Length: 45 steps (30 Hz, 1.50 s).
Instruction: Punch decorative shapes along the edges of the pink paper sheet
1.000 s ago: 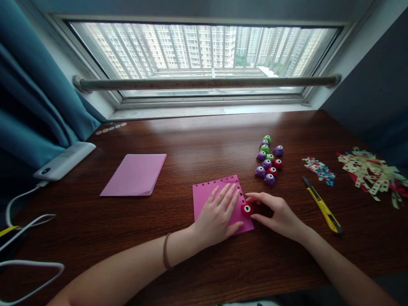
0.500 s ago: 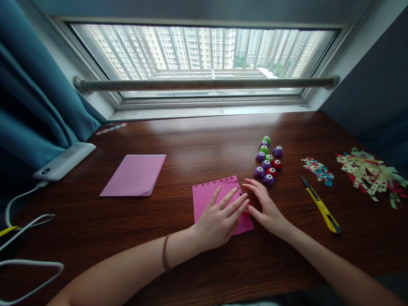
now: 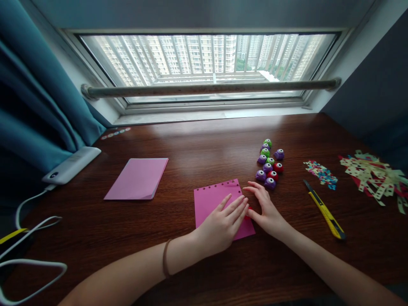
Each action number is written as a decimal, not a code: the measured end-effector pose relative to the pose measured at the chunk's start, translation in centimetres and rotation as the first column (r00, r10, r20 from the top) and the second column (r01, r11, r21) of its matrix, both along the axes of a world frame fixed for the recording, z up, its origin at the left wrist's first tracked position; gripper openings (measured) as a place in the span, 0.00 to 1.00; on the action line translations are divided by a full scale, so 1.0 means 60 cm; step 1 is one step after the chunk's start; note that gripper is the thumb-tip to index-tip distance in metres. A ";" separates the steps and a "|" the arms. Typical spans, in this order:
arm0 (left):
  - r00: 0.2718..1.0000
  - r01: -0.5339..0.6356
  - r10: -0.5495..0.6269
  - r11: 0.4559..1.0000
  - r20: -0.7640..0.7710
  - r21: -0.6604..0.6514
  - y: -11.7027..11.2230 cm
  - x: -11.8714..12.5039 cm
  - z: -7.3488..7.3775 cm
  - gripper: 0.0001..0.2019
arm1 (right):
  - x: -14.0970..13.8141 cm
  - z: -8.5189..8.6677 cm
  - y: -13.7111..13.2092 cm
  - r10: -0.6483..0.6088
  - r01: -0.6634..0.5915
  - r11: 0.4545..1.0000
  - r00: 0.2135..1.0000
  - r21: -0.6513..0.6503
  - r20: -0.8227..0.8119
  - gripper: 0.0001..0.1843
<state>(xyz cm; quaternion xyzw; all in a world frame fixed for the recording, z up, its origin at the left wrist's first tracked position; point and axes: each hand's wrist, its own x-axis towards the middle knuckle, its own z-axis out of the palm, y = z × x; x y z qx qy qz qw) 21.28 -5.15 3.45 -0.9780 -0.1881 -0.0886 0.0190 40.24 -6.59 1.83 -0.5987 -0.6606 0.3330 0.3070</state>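
Observation:
A pink sheet of paper [image 3: 205, 206] lies before me, with small star-shaped holes along its far edge and at the far right corner. Stretched out flat across its right part is my left hand [image 3: 225, 221], its fingers close together and holding nothing. At the sheet's right edge, my right hand [image 3: 269, 212] curls with thumb and fingers around a red craft punch [image 3: 250, 211], which the hands mostly hide. Just beyond the right hand stands a group of purple, green and red craft punches [image 3: 267, 168].
A stack of pink paper [image 3: 137, 178] lies left. On the right are a yellow utility knife [image 3: 325, 214], its blade out, punched paper bits [image 3: 320, 174] and cut paper strips [image 3: 372, 174]. A white power bank [image 3: 75, 163] with a cable [image 3: 30, 229] sits far left, near the curtain [image 3: 38, 106].
The fingers of my left hand have drawn closer together over the paper. My right hand stays by the sheet's right edge. The whole view has shifted slightly.

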 end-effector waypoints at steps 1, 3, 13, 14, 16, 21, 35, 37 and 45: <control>1.000 -0.008 0.008 1.000 0.015 -0.021 0.000 0.000 -0.001 0.23 | 0.001 -0.001 -0.001 -0.005 0.005 1.000 1.000 0.008 -0.016 0.23; 0.998 -0.031 0.035 0.996 0.044 -0.081 0.000 -0.002 -0.004 0.23 | 0.003 -0.003 -0.003 -0.015 0.016 1.000 0.998 0.019 -0.062 0.23; 0.967 -0.230 0.253 0.908 0.022 -0.351 0.010 -0.010 -0.021 0.38 | 0.036 0.044 0.003 0.181 -0.191 0.968 0.981 -0.162 -0.076 0.19; 0.968 -0.232 0.252 0.904 0.007 -0.359 0.011 -0.010 -0.024 0.39 | 0.035 0.046 0.002 0.218 -0.218 0.964 0.976 -0.154 -0.018 0.17; 0.969 -0.237 0.248 0.901 -0.016 -0.364 0.011 -0.010 -0.028 0.39 | 0.033 0.044 -0.001 0.244 -0.237 0.963 0.969 -0.125 0.043 0.12; 0.970 -0.236 0.241 0.907 -0.029 -0.350 0.012 -0.009 -0.027 0.38 | 0.032 0.029 -0.002 0.200 -0.193 0.976 0.978 -0.105 0.066 0.10; 0.969 -0.245 0.243 0.906 -0.049 -0.345 0.011 -0.009 -0.027 0.39 | 0.042 0.036 0.001 0.174 -0.164 0.977 0.983 -0.137 0.063 0.10; 0.969 -0.244 0.242 0.906 -0.050 -0.345 0.011 -0.009 -0.028 0.39 | 0.040 0.036 0.000 0.182 -0.172 0.977 0.981 -0.126 0.072 0.10; 0.970 -0.234 0.242 0.912 -0.020 -0.338 0.011 -0.009 -0.030 0.39 | 0.035 0.038 -0.003 0.246 -0.238 0.964 0.968 -0.115 0.056 0.11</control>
